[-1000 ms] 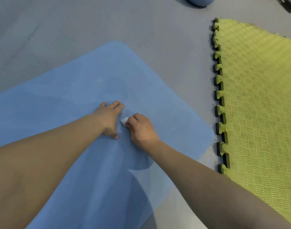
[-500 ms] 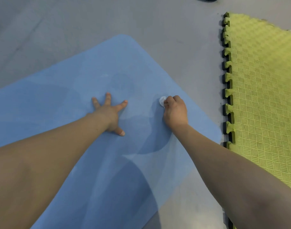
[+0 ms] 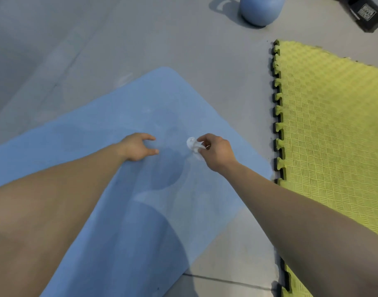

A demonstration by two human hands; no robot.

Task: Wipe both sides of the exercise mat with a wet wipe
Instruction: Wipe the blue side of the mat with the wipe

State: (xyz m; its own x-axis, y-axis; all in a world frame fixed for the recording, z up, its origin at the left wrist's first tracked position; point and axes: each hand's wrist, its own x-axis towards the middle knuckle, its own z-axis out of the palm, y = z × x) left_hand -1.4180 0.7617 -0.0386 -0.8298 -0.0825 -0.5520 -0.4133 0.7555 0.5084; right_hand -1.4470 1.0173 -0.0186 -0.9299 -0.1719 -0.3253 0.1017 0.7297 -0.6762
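A: Now, item one, risks, taken left to right. The left hand (image 3: 138,147) sits on the blue exercise mat (image 3: 141,211), left of centre, fingers loosely curved, holding nothing. How firmly it presses I cannot tell. If it is only resting, the mat may creep across the smooth grey floor (image 3: 98,39) under each stroke.

B: Item two, the wipe?

A: The wet wipe (image 3: 193,145), white, crumpled to a small wad, is pinched in the fingertips of the right hand (image 3: 215,152), right of centre. So small a wad covers a narrow strip per pass, so patches may well be missed. It may also slip from a fingertip pinch, or dry out before the second side is reached.

B: Item three, the far right?

A: The mat's right corner lies just beside the yellow-green foam tile (image 3: 334,146) with its dark toothed edge. Turning the mat over there could catch on that edge, or drag the damp face over the floor.

B: And the mat's own condition?

A: One thin mat, soft blue, rounded far corner, lying flat and diagonal on the floor, running from the near left to the far middle. Darker blotches lie between and near the hands; some are probably damp, some shadow, and I cannot separate them. Faint pale marks show towards the far end. The underside is hidden and, in my judgement, not yet wiped.
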